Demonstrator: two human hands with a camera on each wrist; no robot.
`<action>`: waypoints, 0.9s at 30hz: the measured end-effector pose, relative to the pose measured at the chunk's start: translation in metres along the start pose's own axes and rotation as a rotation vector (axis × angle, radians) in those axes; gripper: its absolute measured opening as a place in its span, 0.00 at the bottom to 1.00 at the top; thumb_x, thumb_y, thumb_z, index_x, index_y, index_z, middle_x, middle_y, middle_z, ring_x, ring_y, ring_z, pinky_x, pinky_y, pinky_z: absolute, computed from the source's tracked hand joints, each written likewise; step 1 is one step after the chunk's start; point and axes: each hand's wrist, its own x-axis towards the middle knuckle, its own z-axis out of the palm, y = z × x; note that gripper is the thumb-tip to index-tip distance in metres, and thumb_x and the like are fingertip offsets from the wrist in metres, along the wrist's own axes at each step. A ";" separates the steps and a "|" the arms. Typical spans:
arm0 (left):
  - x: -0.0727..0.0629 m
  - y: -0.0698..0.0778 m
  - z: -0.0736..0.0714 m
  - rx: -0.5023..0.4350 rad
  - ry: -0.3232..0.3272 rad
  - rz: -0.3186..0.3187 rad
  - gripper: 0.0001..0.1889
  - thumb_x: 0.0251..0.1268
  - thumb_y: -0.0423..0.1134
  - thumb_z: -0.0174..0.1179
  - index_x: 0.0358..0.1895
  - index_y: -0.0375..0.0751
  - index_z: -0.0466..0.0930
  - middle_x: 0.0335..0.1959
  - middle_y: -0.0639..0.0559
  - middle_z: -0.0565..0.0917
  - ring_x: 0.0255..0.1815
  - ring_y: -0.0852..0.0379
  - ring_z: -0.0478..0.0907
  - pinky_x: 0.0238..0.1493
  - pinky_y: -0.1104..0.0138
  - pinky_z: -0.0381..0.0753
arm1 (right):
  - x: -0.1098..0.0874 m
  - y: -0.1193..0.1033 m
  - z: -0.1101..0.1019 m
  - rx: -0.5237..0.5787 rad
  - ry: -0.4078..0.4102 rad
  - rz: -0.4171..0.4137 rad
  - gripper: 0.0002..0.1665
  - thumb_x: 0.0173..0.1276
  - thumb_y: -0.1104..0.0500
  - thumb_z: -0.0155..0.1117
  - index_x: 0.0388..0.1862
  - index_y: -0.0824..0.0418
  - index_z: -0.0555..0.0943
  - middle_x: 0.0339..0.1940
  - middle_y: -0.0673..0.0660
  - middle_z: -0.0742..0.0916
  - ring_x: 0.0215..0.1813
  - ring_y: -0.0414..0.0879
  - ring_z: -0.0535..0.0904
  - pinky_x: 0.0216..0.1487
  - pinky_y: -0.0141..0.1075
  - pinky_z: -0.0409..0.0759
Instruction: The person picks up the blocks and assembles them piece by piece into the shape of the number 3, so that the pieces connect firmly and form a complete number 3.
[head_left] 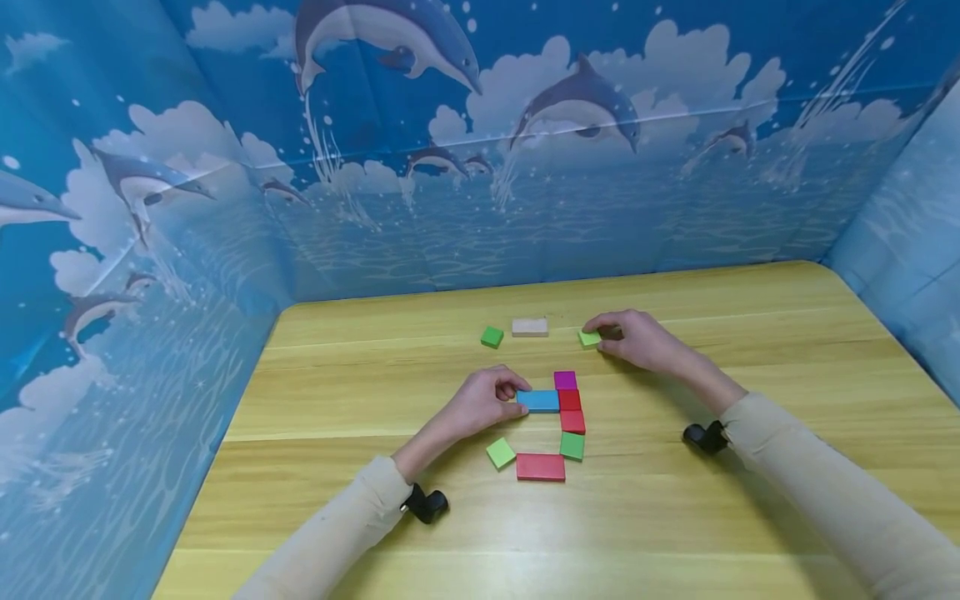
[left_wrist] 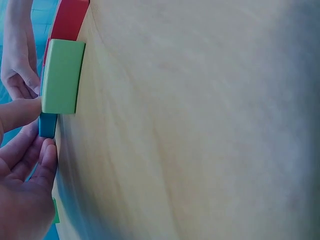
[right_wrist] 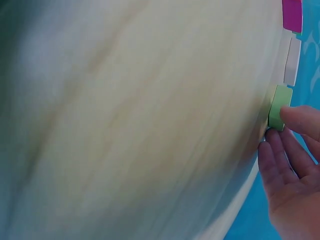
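Note:
In the head view my left hand (head_left: 480,402) pinches the left end of a flat blue rectangular block (head_left: 542,402) between thumb and fingers. The block's right end meets a red square block (head_left: 569,400) in a short column. That column runs from a purple block (head_left: 566,380) down through a second red block (head_left: 572,422) to a green block (head_left: 572,446). Farther back, my right hand (head_left: 636,342) grips a light green block (head_left: 589,338) on the table; the right wrist view shows thumb and fingers about this same block (right_wrist: 281,106).
A red rectangular block (head_left: 540,467) lies at the column's near end, with a tilted light green block (head_left: 500,453) to its left. Toward the table's back are a green block (head_left: 492,337) and a beige block (head_left: 529,327). Dolphin-printed cloth (head_left: 480,233) surrounds the wooden table (head_left: 660,517).

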 end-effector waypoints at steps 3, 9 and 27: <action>0.000 0.001 0.000 0.002 -0.001 -0.001 0.13 0.59 0.35 0.70 0.48 0.41 0.85 0.37 0.53 0.79 0.37 0.58 0.73 0.41 0.69 0.75 | 0.000 0.000 0.002 0.008 0.003 -0.001 0.20 0.69 0.70 0.61 0.59 0.64 0.80 0.57 0.65 0.82 0.57 0.60 0.79 0.55 0.52 0.77; -0.001 0.001 0.001 -0.009 -0.002 -0.003 0.13 0.59 0.34 0.70 0.48 0.41 0.85 0.37 0.52 0.79 0.37 0.58 0.73 0.41 0.69 0.75 | -0.001 -0.001 0.005 0.014 0.001 -0.014 0.19 0.69 0.68 0.63 0.59 0.62 0.81 0.56 0.63 0.83 0.55 0.57 0.80 0.54 0.51 0.78; -0.002 0.000 0.001 -0.015 0.011 -0.013 0.13 0.58 0.35 0.71 0.47 0.42 0.86 0.37 0.53 0.79 0.37 0.58 0.73 0.41 0.69 0.75 | -0.001 -0.014 0.015 0.045 -0.049 -0.041 0.18 0.68 0.65 0.65 0.57 0.58 0.82 0.51 0.56 0.85 0.53 0.52 0.81 0.56 0.50 0.77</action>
